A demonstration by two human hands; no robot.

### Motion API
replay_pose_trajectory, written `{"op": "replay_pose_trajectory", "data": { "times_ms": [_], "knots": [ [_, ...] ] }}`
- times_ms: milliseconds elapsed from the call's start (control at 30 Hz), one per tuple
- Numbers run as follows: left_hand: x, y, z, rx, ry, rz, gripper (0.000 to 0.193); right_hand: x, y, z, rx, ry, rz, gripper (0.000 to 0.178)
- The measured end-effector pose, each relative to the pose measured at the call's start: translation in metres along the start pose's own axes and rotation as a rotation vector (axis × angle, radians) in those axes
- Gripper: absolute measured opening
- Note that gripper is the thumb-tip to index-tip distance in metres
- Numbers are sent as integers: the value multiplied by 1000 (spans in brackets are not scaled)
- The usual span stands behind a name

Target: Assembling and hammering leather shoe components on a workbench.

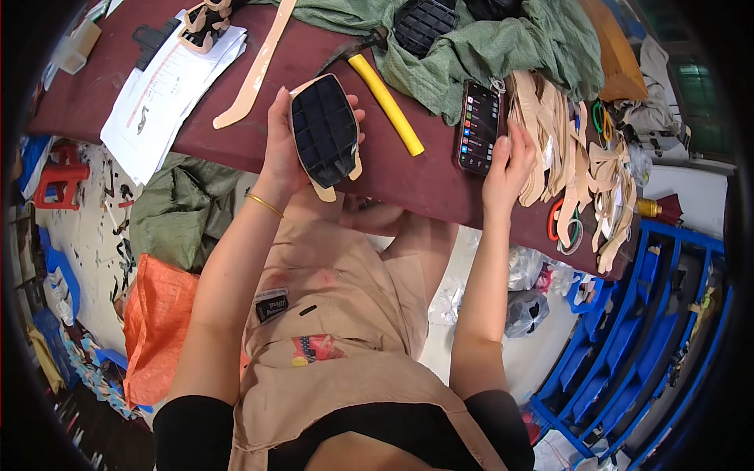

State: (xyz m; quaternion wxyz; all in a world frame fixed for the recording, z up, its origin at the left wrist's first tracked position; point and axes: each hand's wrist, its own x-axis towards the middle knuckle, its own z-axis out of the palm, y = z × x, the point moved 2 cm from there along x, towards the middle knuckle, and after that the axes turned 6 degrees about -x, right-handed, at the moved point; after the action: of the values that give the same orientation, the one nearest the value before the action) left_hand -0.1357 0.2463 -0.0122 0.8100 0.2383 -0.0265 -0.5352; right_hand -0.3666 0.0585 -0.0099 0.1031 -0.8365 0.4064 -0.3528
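Observation:
My left hand [281, 149] is wrapped round a black padded piece [323, 125] with a grid of raised blocks and beige material showing at its edges. I hold it at the table's near edge, its gridded face up. My right hand [510, 163] is beside a phone [477, 129] lying on the table with its screen lit. The thumb reaches to the phone's right edge; whether it touches the screen I cannot tell. That hand's fingers are stretched out and hold nothing. A hammer with a yellow handle [386, 106] lies between my hands.
Beige strips [542, 129] are heaped at the table's right, with scissors [559, 220] among them. Green cloth [503, 39] covers the back, another black gridded piece [425, 25] on it. Paper sheets [161, 94] and a long beige strip [259, 63] lie left. Blue racks [636, 330] stand right.

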Motion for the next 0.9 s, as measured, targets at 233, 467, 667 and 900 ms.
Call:
{"op": "replay_pose_trajectory", "data": {
  "times_ms": [233,467,667,900],
  "knots": [
    [0,-1,-3,19,-14,3,71,-18,6,6,-41,35,11,39],
    [-1,-1,-1,13,-15,10,72,-20,3,9,-138,-35,17,38],
    [-1,-1,-4,-13,-18,7,72,-20,3,12,-138,-38,21,39],
    [-1,-1,-3,-27,-21,-7,72,-15,2,13,-215,-38,65,40]
  ]
}}
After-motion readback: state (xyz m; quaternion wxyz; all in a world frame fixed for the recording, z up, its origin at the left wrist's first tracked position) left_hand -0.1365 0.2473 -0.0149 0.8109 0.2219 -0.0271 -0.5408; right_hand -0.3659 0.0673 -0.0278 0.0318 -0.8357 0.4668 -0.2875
